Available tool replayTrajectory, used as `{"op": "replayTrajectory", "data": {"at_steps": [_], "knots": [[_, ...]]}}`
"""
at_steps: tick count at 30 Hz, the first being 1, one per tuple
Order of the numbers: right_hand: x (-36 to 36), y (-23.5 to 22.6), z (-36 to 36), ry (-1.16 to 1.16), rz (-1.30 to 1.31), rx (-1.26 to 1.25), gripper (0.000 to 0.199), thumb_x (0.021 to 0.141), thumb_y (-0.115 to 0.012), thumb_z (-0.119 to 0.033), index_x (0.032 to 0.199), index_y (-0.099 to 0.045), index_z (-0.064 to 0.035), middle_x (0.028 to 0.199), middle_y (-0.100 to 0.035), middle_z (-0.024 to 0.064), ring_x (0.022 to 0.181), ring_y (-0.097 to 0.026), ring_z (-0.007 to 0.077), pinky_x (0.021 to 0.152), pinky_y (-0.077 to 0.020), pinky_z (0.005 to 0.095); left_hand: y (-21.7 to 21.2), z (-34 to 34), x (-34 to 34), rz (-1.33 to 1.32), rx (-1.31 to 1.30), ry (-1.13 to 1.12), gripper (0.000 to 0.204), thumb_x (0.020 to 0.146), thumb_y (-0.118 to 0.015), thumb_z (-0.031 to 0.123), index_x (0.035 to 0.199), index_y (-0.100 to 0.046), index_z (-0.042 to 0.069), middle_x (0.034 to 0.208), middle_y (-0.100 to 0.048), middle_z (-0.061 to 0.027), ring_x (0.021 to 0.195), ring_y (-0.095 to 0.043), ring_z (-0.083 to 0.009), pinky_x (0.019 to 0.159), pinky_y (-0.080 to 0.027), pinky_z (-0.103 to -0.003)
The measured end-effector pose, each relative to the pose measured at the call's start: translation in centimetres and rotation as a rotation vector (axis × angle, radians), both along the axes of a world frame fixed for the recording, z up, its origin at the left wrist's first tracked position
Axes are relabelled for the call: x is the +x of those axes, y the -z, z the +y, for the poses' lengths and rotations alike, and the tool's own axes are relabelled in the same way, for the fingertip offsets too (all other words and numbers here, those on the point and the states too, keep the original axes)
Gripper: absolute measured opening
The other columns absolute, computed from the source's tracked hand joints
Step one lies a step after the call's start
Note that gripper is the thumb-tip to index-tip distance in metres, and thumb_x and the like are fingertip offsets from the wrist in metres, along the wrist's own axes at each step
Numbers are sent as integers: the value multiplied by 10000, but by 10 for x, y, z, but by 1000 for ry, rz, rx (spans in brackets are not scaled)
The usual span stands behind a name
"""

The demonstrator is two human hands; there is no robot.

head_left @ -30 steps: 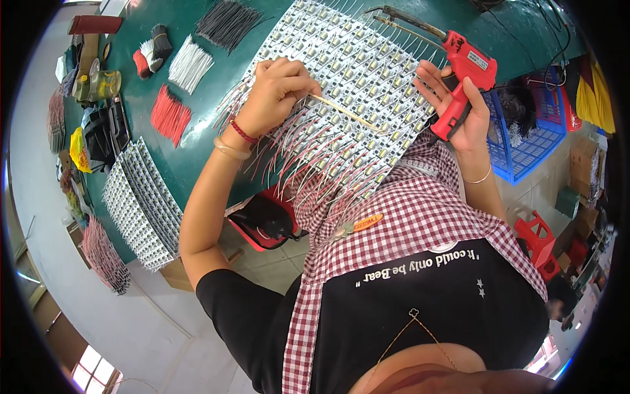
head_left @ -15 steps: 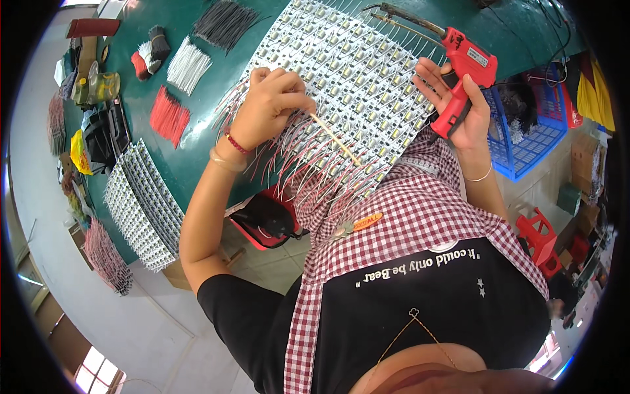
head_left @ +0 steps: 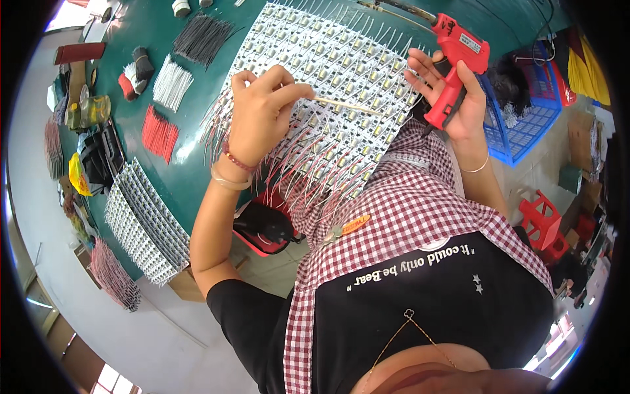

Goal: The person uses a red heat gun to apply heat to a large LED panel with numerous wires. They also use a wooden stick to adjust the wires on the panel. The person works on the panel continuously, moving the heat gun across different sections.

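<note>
A large white panel of small circuit boards (head_left: 341, 65) lies at the table edge in front of me. Thin wires fringe it, red and white ones hanging over its near edge. Above the panel, my left hand (head_left: 266, 98) pinches a thin pale stick (head_left: 348, 104) between thumb and fingers. The stick points right, low over the boards; whether its tip touches them I cannot tell. To the right, my right hand (head_left: 459, 98) holds a red soldering gun (head_left: 453, 72) by its grip, some fingers loosely extended. Its long metal tip reaches left over the panel's far edge.
Bundles of black wires (head_left: 205, 41), white wires (head_left: 173, 83) and red wires (head_left: 159, 133) lie on the green table (head_left: 197, 177). Stacked board strips (head_left: 146, 223) sit at the left edge. A blue crate (head_left: 525, 131) and red stool (head_left: 541, 217) stand at right.
The stick has swung from slanting down toward the near boards to almost level, pointing right. My right hand keeps hold of the soldering gun. The whole view has shifted slightly.
</note>
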State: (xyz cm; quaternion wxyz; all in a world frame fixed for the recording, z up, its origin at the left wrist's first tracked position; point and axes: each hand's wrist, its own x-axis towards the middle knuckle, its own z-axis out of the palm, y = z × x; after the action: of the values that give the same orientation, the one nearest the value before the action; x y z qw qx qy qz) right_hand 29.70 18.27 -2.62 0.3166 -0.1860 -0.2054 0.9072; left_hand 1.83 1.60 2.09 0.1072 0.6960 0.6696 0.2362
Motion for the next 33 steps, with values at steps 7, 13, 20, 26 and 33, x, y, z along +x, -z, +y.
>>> {"op": "replayTrajectory", "data": {"at_steps": [7,13,20,26,33], "knots": [[16,6,6,17,16,4,370,966,-521,-311,1143,-543,12,1318,-479,330,1265,-479,388,1099,-352,519,3,-2,-5,-22,-34,-1,246,756,-639,-27,861,-721,180,779,-544,29,726,-526,-147,790,-287,-355],[15,10,2,13,25,-14,375,967,-517,-317,1138,-554,15,1312,-488,327,1255,-490,383,1093,-362,514,11,-4,-1,-51,-68,9,197,793,-641,10,862,-720,176,784,-546,29,726,-518,-147,788,-284,-340],[16,9,2,15,17,-9,379,965,-521,-327,1140,-562,6,1314,-492,320,1251,-495,380,1085,-373,511,13,4,2,-97,-94,68,201,799,-617,-5,874,-719,151,776,-541,23,737,-520,-144,789,-283,-327],[18,9,0,16,5,-5,372,963,-522,-324,1145,-563,-3,1310,-498,317,1243,-506,370,1073,-388,500,13,9,5,-88,-113,75,195,794,-623,0,870,-717,152,778,-541,19,726,-520,-152,796,-285,-337],[18,6,0,18,-5,11,368,964,-522,-324,1146,-563,-6,1309,-501,316,1233,-516,366,1067,-398,489,13,6,1,-100,-112,58,189,800,-612,1,859,-718,146,771,-548,15,715,-514,-159,763,-281,-333]]}}
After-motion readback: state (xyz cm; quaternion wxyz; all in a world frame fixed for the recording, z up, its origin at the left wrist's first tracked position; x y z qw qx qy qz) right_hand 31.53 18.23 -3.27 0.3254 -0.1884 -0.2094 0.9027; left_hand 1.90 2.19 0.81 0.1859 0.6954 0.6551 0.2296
